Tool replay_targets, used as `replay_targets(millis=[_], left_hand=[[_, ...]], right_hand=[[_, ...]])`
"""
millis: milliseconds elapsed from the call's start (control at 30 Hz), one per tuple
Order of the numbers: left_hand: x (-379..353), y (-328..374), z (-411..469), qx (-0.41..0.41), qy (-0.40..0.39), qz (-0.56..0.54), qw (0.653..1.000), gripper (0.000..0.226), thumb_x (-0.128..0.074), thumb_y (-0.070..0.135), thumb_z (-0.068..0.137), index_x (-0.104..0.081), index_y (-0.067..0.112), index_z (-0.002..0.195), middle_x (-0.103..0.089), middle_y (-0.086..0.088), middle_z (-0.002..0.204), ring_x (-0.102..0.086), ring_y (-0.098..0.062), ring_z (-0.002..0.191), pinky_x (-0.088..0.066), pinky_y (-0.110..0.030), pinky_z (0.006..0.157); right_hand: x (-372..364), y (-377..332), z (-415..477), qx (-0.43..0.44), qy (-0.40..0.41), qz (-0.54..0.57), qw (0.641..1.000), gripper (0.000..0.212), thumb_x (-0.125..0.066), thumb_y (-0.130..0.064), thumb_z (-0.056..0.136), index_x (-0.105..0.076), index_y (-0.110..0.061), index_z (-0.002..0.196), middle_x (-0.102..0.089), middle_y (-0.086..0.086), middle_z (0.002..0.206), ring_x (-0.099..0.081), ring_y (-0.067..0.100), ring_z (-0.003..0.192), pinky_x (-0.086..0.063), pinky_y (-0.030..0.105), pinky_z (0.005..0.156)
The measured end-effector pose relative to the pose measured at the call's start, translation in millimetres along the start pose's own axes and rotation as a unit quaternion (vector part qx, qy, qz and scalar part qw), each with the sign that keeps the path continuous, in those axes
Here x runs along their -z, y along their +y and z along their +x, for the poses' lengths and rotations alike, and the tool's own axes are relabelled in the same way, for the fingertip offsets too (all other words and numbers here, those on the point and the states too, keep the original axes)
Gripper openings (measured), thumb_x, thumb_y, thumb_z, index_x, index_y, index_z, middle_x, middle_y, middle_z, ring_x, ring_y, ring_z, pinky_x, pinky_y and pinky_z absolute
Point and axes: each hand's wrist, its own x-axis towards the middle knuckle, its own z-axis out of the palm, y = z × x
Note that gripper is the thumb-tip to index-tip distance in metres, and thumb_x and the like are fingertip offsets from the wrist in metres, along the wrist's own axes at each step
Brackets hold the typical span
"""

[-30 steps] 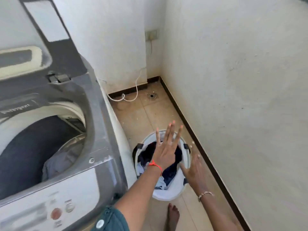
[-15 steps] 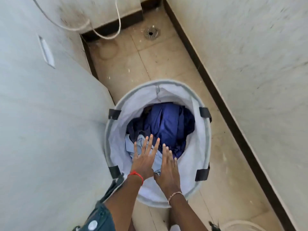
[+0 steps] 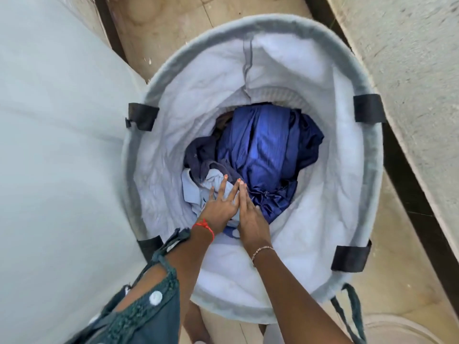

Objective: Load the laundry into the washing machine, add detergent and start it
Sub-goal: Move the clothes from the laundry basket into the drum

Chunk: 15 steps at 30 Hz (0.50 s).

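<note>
Both hands have dropped deeper into the round white fabric laundry basket (image 3: 347, 194) since half a second ago. Left hand (image 3: 221, 207), red thread at the wrist, lies flat with fingers spread on a pale blue garment (image 3: 196, 192); right hand (image 3: 250, 217) lies flat beside it, fingers together, gripping nothing. A shiny dark blue cloth (image 3: 263, 150) fills the bottom, the white washing machine side (image 3: 62, 145) touching the basket.
</note>
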Motion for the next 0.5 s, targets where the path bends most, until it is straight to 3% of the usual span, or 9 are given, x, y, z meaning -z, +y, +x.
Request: replay_targets(millis=[33,67,167,267,333,400,433,500], left_hand=[[-4,1,0,-0.009,0.011,-0.004,1.000,0.069,-0.053,-0.001,0.089,-0.017,0.001,0.148,-0.015,-0.018,0.156,-0.011,-0.048,0.140,-0.038,-0.057,0.103],[-6,1,-2,-0.023,-0.025,0.019,0.999,0.064,-0.038,-0.004,0.096,-0.003,0.000,0.149,-0.002,-0.018,0.157,0.002,-0.046,0.142,-0.028,-0.053,0.111],[-3,4,-7,-0.014,-0.033,0.021,0.999,0.055,-0.026,-0.004,0.099,-0.001,-0.003,0.148,-0.004,-0.020,0.156,0.007,-0.041,0.143,-0.018,-0.046,0.117],[16,6,-18,0.005,-0.026,-0.017,1.000,0.053,-0.027,-0.005,0.098,-0.006,-0.006,0.147,-0.016,-0.020,0.154,0.001,-0.038,0.145,-0.019,-0.039,0.118],[43,8,-29,0.034,-0.016,-0.043,0.998,0.052,-0.027,-0.006,0.098,-0.009,-0.004,0.146,-0.021,-0.017,0.153,-0.003,-0.034,0.145,-0.024,-0.034,0.113],[74,12,-43,0.059,-0.003,-0.065,0.996,0.052,-0.027,-0.009,0.096,-0.013,-0.002,0.146,-0.027,-0.013,0.150,-0.004,-0.030,0.146,-0.033,-0.032,0.107],[91,12,-53,0.073,-0.001,-0.075,0.994,0.053,-0.028,-0.010,0.095,-0.014,-0.001,0.145,-0.028,-0.012,0.149,-0.004,-0.028,0.146,-0.036,-0.032,0.104],[128,13,-75,0.099,0.019,-0.118,0.988,0.052,-0.032,-0.008,0.094,-0.019,-0.001,0.143,-0.031,-0.013,0.147,-0.005,-0.026,0.147,-0.040,-0.033,0.099]], right_hand=[[4,-2,0,-0.009,-0.002,0.014,1.000,0.094,-0.051,0.011,0.081,0.011,-0.018,0.147,-0.023,0.009,0.154,-0.043,0.025,0.130,-0.042,0.035,0.100],[7,-4,-1,-0.019,-0.005,0.010,1.000,0.097,-0.051,0.013,0.080,0.012,-0.019,0.147,-0.034,0.011,0.148,-0.053,0.027,0.118,-0.047,0.034,0.088],[18,-9,-8,-0.020,0.012,-0.026,0.999,0.094,-0.048,0.011,0.084,0.016,-0.018,0.145,-0.057,0.012,0.120,-0.062,0.024,0.087,-0.047,0.030,0.070],[38,-22,-19,-0.017,0.031,-0.035,0.999,0.089,-0.045,0.012,0.084,0.016,-0.016,0.143,-0.063,0.015,0.102,-0.052,0.022,0.067,-0.043,0.029,0.063],[57,-35,-28,-0.023,0.042,-0.036,0.998,0.092,-0.049,0.015,0.080,0.008,-0.013,0.146,-0.064,0.015,0.095,-0.050,0.020,0.063,-0.041,0.028,0.059],[74,-47,-39,-0.020,0.097,-0.039,0.994,0.103,-0.064,0.019,0.064,-0.010,-0.010,0.147,-0.065,0.012,0.074,-0.047,0.017,0.050,-0.036,0.024,0.045],[85,-55,-45,-0.016,0.128,-0.039,0.991,0.107,-0.070,0.020,0.055,-0.020,-0.008,0.146,-0.063,0.010,0.063,-0.037,0.012,0.044,-0.029,0.021,0.040],[110,-71,-59,0.000,0.186,-0.041,0.982,0.111,-0.074,0.020,0.044,-0.029,-0.007,0.141,-0.059,0.005,0.053,-0.025,0.007,0.047,-0.018,0.016,0.038]])
